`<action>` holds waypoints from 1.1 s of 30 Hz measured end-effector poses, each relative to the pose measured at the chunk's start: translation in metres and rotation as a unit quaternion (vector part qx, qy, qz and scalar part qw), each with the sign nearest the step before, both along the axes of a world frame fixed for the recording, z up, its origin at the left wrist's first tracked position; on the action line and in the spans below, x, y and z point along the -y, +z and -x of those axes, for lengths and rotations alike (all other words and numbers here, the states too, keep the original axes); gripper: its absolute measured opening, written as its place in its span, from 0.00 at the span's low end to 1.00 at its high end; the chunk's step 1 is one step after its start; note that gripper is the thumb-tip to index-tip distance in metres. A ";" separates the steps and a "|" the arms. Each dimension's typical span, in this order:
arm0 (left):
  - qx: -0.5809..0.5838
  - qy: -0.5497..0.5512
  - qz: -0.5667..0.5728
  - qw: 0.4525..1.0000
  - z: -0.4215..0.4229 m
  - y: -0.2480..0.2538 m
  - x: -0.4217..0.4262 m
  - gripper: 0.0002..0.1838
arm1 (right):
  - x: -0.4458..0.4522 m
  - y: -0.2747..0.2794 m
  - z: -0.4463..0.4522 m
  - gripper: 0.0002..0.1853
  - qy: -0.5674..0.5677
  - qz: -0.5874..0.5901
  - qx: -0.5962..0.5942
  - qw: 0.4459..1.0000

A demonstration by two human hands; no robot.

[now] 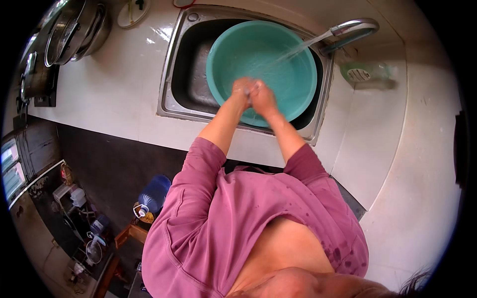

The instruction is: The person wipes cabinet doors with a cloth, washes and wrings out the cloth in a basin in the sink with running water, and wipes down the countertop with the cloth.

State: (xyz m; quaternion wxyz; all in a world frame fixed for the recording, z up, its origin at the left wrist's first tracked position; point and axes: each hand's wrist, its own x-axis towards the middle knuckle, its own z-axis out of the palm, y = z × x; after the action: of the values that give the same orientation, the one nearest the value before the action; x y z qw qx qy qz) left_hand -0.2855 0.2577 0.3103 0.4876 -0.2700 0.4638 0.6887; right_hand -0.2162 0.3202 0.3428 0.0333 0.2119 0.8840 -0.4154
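My left hand (240, 89) and my right hand (263, 97) are closed and pressed together above the near part of a large teal plastic basin (212, 74). A small whitish patch shows between them, too blurred to name; it could be foam, water or a thing held. The basin rests in a steel sink (198, 82), over its right part. From the curved metal faucet (355, 27) at the upper right, a stream of water (303, 46) runs into the basin, beyond my hands. Water covers the basin's bottom.
A green-tinted bottle with a label (366, 74) stands right of the sink. Steel pots (92, 37) and a small white dish (130, 14) are on the counter at the upper left. Below the counter, a blue water jug (155, 192) is near a wooden stool (130, 234).
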 end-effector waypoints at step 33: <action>-0.143 -0.023 0.011 0.989 0.009 0.013 -0.024 0.23 | -0.124 -0.059 -0.005 0.16 -0.144 -0.066 -0.008 0.987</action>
State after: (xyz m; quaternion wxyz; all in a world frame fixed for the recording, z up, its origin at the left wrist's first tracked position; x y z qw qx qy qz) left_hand -0.2948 0.2814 0.3229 0.4290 -0.1632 0.5426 0.7035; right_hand -0.2115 0.4441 0.2839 -0.0480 0.3359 0.8699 -0.3578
